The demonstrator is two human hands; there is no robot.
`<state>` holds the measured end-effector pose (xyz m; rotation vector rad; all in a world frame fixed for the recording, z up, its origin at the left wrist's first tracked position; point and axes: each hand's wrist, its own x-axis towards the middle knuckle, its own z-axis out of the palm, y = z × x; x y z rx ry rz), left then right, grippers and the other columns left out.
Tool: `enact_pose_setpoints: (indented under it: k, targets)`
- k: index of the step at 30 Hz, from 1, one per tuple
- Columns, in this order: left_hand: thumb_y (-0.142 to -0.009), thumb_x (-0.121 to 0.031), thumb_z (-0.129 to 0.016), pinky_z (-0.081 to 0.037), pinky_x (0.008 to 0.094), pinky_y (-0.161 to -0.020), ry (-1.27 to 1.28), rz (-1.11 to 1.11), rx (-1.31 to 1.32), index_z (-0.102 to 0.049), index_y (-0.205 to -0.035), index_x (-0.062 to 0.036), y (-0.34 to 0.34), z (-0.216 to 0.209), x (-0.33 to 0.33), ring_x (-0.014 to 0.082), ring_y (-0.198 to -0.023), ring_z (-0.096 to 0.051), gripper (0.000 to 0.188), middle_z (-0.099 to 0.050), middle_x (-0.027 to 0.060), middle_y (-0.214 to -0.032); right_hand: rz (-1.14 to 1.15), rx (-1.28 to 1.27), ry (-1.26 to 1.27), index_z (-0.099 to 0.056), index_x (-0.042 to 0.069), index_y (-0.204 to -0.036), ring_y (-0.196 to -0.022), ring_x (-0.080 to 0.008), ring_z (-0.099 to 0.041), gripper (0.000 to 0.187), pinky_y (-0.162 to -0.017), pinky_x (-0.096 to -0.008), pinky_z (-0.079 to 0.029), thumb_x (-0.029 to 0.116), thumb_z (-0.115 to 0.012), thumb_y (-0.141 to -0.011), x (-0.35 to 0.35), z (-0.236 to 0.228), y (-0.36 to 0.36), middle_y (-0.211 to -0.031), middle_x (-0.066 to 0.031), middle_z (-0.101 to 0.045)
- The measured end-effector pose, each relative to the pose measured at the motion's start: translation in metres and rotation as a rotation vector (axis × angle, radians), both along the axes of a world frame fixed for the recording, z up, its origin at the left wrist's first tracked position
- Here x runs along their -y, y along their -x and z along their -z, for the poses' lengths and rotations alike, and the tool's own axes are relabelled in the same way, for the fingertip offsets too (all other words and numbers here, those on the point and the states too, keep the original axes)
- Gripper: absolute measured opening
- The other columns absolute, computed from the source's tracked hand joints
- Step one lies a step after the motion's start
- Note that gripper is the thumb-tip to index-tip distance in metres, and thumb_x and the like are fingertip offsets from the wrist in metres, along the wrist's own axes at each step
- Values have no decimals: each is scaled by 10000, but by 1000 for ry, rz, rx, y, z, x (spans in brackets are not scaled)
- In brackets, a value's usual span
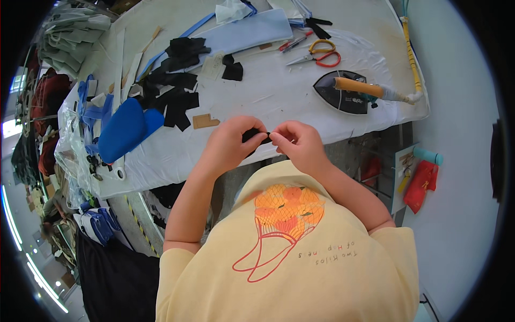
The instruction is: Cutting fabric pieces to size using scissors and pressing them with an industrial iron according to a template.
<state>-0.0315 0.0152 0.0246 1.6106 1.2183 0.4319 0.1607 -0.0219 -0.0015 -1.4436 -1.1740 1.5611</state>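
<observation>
Close to the table's front edge, my left hand (pixel 237 140) and my right hand (pixel 296 140) meet, fingertips nearly touching. Between them is a small piece of black fabric (pixel 250 134), pinched by both thumbs and forefingers; my fingers hide much of it. Just left of my left hand lies a brown cardboard template (pixel 205 121) with a notch. Beyond it, several black fabric pieces (pixel 179 102) are spread in a loose pile. To the right of my hands, an iron (pixel 343 91) with an orange handle rests on the white-covered table (pixel 257 91).
Scissors (pixel 317 56) with red and yellow handles lie behind the iron. A yellow-wrapped cord (pixel 410 53) rises from the iron at the right edge. Blue rounded pads (pixel 126 129), rulers (pixel 119 70) and folded light blue cloth (pixel 241 37) occupy the left and back.
</observation>
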Motion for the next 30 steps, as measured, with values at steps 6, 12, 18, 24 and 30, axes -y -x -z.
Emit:
enact_pose_setpoints:
  k: [6,12,18,24,30]
  targets:
    - [-868,-212,-680,-494,363,-698,28,81,-280,-694,-944,-104,-11,105,-47,270,-796,-631,133,-681,94,-880,10,466,-167,-684,34,-824,-731,-261,-628,172,-674,-381,-492,205,-700,-841,-34,105,3,-789,-103,-665]
    - [-855,-246,-716,-507,397,-732,-103,89,-547,-610,-1080,-107,-34,148,-79,309,-873,-649,285,-685,88,-980,47,751,-344,-639,89,-724,-841,-331,-569,121,-739,-450,-455,171,-702,-785,-67,156,-7,-800,-90,-616]
    - [-803,-188,-749,-482,389,-804,-533,-47,-536,-630,-1046,-101,-18,168,-47,295,-975,-602,284,-630,60,-1097,-38,901,-453,-566,103,-785,-835,-291,-535,156,-735,-439,-438,155,-710,-754,-70,167,-14,-835,-57,-563]
    - [-742,-74,-701,-482,359,-842,-793,-73,-344,-694,-983,-109,-34,198,-22,232,-1007,-592,244,-646,22,-1108,-73,810,-686,-620,121,-943,-978,-268,-570,196,-830,-402,-462,109,-696,-762,-78,176,-26,-959,-21,-622]
    - [-737,-72,-655,-482,345,-835,-820,-74,-348,-700,-1010,-116,-25,208,-19,209,-1000,-590,280,-646,0,-1135,-373,714,-988,-651,131,-970,-1039,-187,-600,195,-845,-344,-475,116,-621,-778,-84,184,-49,-1076,12,-673]
